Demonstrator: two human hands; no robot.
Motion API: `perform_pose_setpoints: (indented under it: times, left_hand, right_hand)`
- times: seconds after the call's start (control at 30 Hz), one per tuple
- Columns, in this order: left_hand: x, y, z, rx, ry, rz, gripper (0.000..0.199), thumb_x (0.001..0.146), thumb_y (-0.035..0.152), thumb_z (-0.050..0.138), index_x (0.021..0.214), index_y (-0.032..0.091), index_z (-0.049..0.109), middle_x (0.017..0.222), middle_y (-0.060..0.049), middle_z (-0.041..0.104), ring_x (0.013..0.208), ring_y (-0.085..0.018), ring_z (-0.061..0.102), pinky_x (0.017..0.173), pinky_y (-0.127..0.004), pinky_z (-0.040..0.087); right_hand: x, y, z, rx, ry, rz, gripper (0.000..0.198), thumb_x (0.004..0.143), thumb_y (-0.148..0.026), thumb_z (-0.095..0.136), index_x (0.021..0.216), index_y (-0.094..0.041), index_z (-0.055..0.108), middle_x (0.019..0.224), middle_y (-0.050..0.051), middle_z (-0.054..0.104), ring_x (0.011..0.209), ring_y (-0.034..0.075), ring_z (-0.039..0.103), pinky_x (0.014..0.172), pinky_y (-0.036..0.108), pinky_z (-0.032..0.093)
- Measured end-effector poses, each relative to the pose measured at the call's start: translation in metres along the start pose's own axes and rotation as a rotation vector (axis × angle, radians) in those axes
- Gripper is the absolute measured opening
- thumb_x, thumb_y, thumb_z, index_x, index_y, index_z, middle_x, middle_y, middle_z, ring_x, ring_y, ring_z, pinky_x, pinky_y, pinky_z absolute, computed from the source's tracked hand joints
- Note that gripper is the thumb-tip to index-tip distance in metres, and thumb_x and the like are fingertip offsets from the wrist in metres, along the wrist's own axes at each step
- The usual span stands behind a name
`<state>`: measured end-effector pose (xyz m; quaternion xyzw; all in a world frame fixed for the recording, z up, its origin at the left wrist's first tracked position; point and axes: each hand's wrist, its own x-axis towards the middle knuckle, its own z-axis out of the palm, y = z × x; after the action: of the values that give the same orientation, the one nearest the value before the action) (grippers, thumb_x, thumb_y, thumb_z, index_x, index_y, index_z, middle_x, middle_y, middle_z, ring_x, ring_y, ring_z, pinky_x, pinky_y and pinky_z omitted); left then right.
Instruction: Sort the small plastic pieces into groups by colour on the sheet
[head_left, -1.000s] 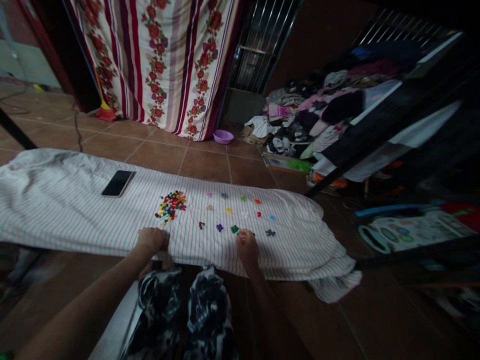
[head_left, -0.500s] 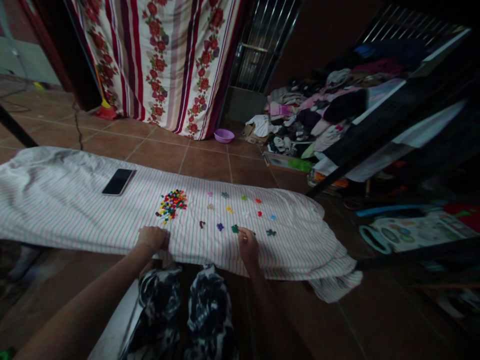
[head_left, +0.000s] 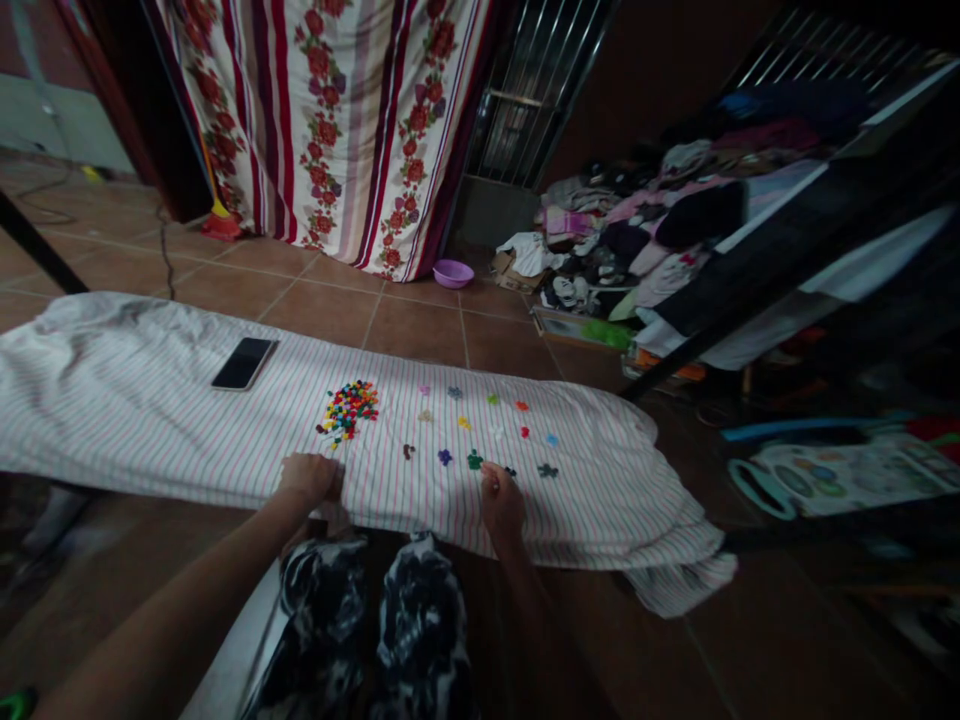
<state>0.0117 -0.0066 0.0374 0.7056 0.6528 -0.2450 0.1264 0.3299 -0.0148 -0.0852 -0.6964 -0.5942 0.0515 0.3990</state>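
A mixed heap of small coloured beads (head_left: 349, 408) lies on a striped cloth (head_left: 405, 490). To its right, small clusters sorted by colour are spread out, among them a green cluster (head_left: 475, 460), a purple cluster (head_left: 445, 457), a brown cluster (head_left: 408, 452) and a grey cluster (head_left: 548, 470). My right hand (head_left: 501, 502) is just right of and below the green cluster, fingers curled together in a pinch; whatever is between them is too small to name. Below the heap, my left hand (head_left: 311, 477) rests curled on the cloth's near side, its fingertips hidden.
A phone (head_left: 244, 363) lies on the cloth left of the heap. Beyond are a floral curtain (head_left: 352, 130), a purple basin (head_left: 453, 273) on the tiled floor and a pile of clothes (head_left: 622, 230). A dark bar (head_left: 675, 360) slants down at the right.
My right hand has drawn back slightly from the green cluster, towards me. The left hand stays curled in place. The whole view has shifted slightly.
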Motion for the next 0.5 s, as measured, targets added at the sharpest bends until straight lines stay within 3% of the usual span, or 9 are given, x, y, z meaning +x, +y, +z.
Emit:
perform_pose_setpoints:
  times: [0.1,0.2,0.33,0.5]
  left_hand:
    - [0.001,0.000,0.000,-0.009,-0.004,-0.007,0.039,0.087,0.011,0.037,0.107,0.014,0.070,0.108,-0.020,0.069,0.104,-0.029,0.065,0.083,-0.044,0.051]
    - [0.003,-0.001,0.001,-0.012,-0.005,-0.009,0.038,0.086,0.010,0.038,0.107,0.014,0.070,0.108,-0.021,0.069,0.105,-0.029,0.065,0.084,-0.045,0.051]
    - [0.005,-0.002,0.003,-0.016,-0.003,-0.010,0.038,0.086,0.011,0.038,0.107,0.015,0.070,0.108,-0.019,0.069,0.104,-0.029,0.065,0.082,-0.042,0.052]
    - [0.006,-0.002,0.003,-0.020,0.002,0.000,0.035,0.087,0.015,0.040,0.105,0.015,0.070,0.106,-0.019,0.070,0.102,-0.029,0.066,0.082,-0.043,0.051]
  right_hand:
    - [-0.001,-0.011,-0.001,0.034,0.063,-0.059,0.039,0.090,-0.037,0.033,0.096,-0.016,0.064,0.095,0.014,0.071,0.087,0.022,0.065,0.079,0.036,0.051]
    - [-0.001,-0.036,0.002,0.097,0.041,-0.135,0.036,0.092,-0.036,0.035,0.097,-0.017,0.065,0.095,0.012,0.070,0.086,0.020,0.064,0.079,0.034,0.051]
    - [0.001,-0.080,0.018,0.213,-0.114,-0.237,0.030,0.092,-0.029,0.039,0.097,-0.019,0.066,0.094,0.009,0.068,0.087,0.019,0.063,0.080,0.031,0.051]
    - [0.010,-0.128,0.057,0.257,-0.372,-0.314,0.026,0.090,-0.023,0.044,0.102,-0.023,0.067,0.097,0.005,0.066,0.088,0.016,0.062,0.080,0.027,0.049]
